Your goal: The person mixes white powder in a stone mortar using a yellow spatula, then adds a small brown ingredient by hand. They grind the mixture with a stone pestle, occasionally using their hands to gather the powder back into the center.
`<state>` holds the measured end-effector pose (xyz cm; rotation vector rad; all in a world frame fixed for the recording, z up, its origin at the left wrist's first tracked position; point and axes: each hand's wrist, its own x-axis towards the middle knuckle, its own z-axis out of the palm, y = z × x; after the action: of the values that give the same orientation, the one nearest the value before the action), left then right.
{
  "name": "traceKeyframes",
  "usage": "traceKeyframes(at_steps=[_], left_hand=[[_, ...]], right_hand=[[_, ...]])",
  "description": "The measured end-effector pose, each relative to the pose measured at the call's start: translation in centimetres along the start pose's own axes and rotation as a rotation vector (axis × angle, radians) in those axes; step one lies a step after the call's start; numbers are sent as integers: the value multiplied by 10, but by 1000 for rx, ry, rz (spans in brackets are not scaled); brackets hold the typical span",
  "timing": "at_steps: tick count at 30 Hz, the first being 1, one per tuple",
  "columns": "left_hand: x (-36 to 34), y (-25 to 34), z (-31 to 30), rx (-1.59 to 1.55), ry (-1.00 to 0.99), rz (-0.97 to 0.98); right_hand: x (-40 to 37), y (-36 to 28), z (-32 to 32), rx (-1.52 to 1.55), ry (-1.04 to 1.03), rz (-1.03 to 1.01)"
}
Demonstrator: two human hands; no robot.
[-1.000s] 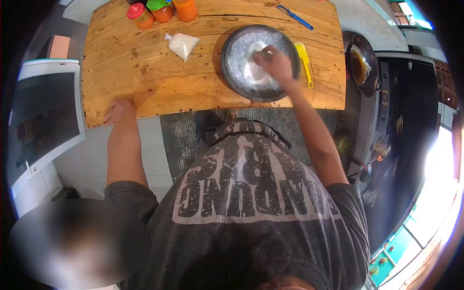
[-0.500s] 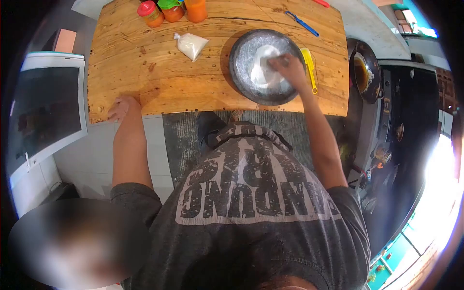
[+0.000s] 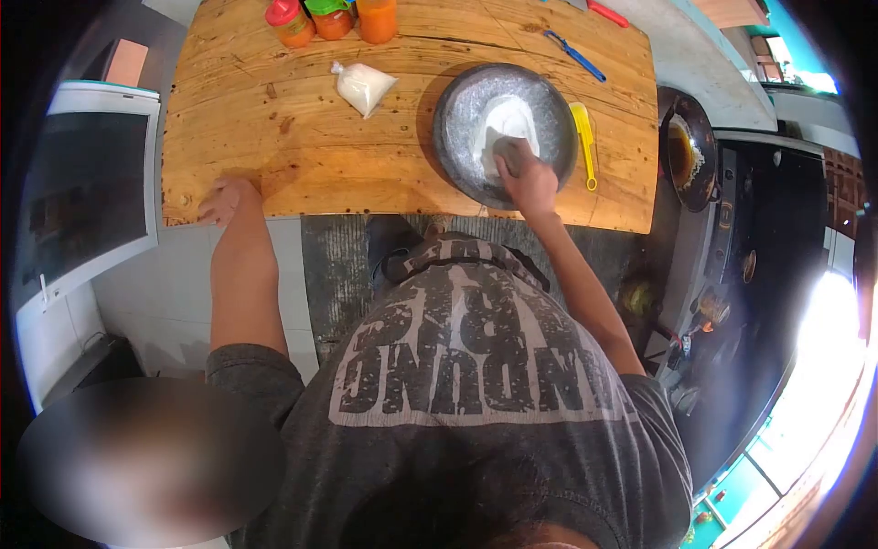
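Observation:
A wide grey stone mortar (image 3: 450,137) sits on the wooden table, with a patch of white powder (image 3: 512,114) spread in its bowl. My right hand (image 3: 533,186) is wrapped round a dark stone pestle (image 3: 504,154), which presses on the near side of the powder. My left hand (image 3: 230,199) rests at the table's near left edge, fingers spread, holding nothing. Between the hands, farther back, lies a tied plastic bag (image 3: 364,88) of white contents. A yellow long-handled utensil (image 3: 585,151) lies just right of the mortar.
The wooden table (image 3: 302,137) bears several jars, including a red-lidded jar (image 3: 290,23) and an orange container (image 3: 377,20). A blue peeler-like utensil (image 3: 576,57) and a red handle (image 3: 607,13) lie at back right. Beyond the right edge are a wok (image 3: 681,156) and a black stove (image 3: 768,247).
My right hand and the pestle have moved toward me and slightly left inside the mortar. My left hand stays on the table edge. The view has shifted slightly.

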<state>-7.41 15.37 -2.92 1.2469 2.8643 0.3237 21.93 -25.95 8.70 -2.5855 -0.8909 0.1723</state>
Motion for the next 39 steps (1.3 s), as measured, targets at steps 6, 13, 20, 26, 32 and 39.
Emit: traceKeyframes(at_steps=[6, 13, 20, 26, 32, 39], left_hand=[[-16, 3, -40, 3, -190, 127], [9, 0, 5, -3, 81, -23], [8, 3, 3, -69, 38, -25], [34, -11, 52, 42, 205, 60], [-20, 11, -45, -225, -8, -86], [-15, 2, -35, -377, -183, -89]], right_hand=[[70, 44, 2, 319, -45, 146], [10, -4, 3, -10, 6, 27], [57, 52, 1, 503, -171, 203], [26, -8, 7, 17, 12, 46], [43, 25, -3, 262, -175, 136], [54, 5, -2, 158, -42, 113]])
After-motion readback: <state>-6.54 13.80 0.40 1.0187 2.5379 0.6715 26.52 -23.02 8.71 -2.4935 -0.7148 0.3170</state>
